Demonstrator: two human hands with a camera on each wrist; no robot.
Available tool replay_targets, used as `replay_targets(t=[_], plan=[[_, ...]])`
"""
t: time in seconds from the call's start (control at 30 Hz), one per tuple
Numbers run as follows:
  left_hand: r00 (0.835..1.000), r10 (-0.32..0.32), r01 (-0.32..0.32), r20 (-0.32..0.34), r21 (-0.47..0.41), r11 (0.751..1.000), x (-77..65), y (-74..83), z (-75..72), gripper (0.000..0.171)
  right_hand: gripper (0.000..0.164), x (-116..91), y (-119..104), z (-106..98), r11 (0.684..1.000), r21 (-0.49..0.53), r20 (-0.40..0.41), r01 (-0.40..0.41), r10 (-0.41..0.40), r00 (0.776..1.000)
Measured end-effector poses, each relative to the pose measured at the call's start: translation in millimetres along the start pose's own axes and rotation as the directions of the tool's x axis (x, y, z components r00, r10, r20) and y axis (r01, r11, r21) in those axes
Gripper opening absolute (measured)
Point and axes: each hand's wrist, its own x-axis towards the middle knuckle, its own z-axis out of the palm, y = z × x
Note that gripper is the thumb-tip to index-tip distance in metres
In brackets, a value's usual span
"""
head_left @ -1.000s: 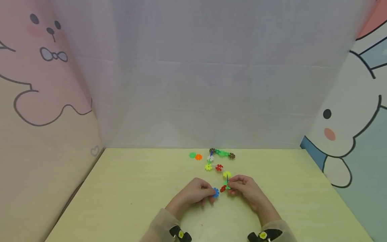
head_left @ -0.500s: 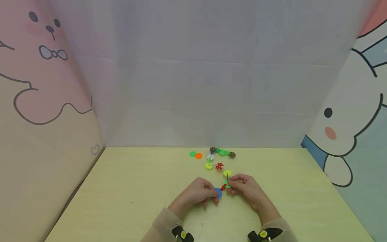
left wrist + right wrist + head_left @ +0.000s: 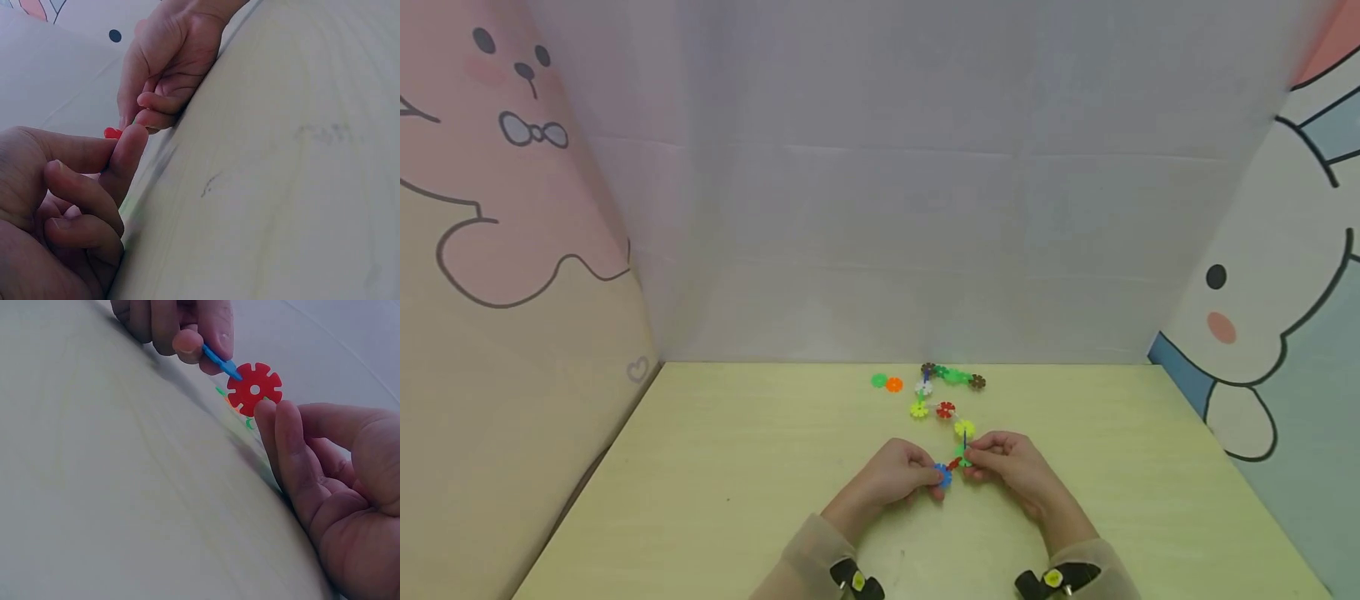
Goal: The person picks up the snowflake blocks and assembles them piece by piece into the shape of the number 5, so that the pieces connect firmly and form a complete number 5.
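Thumb and fingertips of my left hand [image 3: 887,479] pinch a blue notched snowflake disc [image 3: 944,477]. Its edge meets the rim of a red snowflake disc [image 3: 270,381], as the right wrist view shows. Opposite, my right hand [image 3: 1013,468] pinches a green snowflake disc [image 3: 962,459] at the near end of a chain; its fingers cover part of that disc. The red disc joins the green one. Beyond them a dark blue disc [image 3: 965,439], seen edge-on, leads to a yellow disc [image 3: 965,427]. In the left wrist view the red disc [image 3: 112,133] shows past the fingertips.
The chain runs on over the table [image 3: 737,450] through a red-and-white disc [image 3: 945,410], another yellow disc [image 3: 919,410] and a white disc [image 3: 923,387] to a brown disc [image 3: 977,382]. Left of it lie a loose green disc [image 3: 879,380] and an orange disc [image 3: 894,384].
My left hand has moved right with the blue disc, closing the gap to the red disc; the two now meet. My right hand has stayed nearly still.
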Motion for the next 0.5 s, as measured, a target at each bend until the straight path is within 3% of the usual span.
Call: replay_targets(t=[0.5], plan=[[0.999,0.002,-0.001,-0.041,0.007,1.0,1.7,-1.6,3.3,0.018,0.01,0.9,0.4,2.1,1.0,-0.023,-0.016,0.002,-0.002,1.0]])
